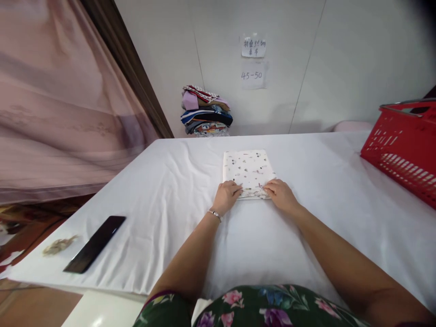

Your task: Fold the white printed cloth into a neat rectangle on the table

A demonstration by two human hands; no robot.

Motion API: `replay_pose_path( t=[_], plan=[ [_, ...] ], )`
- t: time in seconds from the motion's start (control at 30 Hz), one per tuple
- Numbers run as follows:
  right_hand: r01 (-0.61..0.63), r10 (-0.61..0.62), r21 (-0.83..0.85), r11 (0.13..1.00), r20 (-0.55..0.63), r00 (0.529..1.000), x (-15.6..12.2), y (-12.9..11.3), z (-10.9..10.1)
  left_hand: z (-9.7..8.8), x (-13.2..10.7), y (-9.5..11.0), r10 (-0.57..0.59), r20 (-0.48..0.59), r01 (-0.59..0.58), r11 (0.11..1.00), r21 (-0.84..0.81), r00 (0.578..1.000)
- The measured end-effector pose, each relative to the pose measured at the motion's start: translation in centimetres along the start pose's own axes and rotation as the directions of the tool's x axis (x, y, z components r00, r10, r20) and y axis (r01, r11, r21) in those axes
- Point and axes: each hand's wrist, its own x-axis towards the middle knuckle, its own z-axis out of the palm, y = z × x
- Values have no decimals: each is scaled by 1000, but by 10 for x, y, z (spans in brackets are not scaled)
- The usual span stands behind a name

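A dark floral garment (252, 306) fills the bottom edge, right under the camera, and both bare forearms reach forward from it over a table covered in a white sheet (163, 181).

Far out to the left of the left hand, a pink curtain (57, 104) hangs beside the table. Nearer, still well to the left of that hand and closer to the person, a small beige scrap (58, 245) lies at the table's edge, with a flat black phone (95, 243) just beside it on the sheet.

The left hand (226, 196), a thin bracelet (215, 213) at its wrist, sits knuckles-up with its fingers curled onto the near left corner of a folded cloth (249, 172). This cloth, white with small scattered prints, lies flat on the sheet and stretches away from both hands. The right hand (281, 194) mirrors the left, fingers bent onto the near right corner. The hands are apart, with the cloth's near edge between them. The thumbs are hidden, so I cannot tell whether either hand pinches the edge or only presses on it.

Beyond the hands, past the table's far edge, a stack of folded clothes (206, 111) stands against the wall. Above the stack and to its right, two paper notes (254, 47) are stuck to the wall.

Well to the right of the right hand, a red plastic basket (405, 145) rests on the sheet.
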Motion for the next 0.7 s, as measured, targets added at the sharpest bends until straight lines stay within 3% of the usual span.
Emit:
replay_pose_path(
  t=[0.27, 0.5, 0.7],
  plan=[
    [10, 1, 98, 995, -106, 994, -6, -3, -1, 0, -2, 6, 57, -62, -56, 998, 7, 996],
    [73, -78, 97, 993, 48, 996, -4, 2, -9, 0, -5, 5, 51, -72, -54, 998, -34, 996],
    [72, -75, 56, 996, 54, 996, -4, 2, -5, 2, -5, 6, 66, -103, -70, 997, -36, 992]
  ],
)
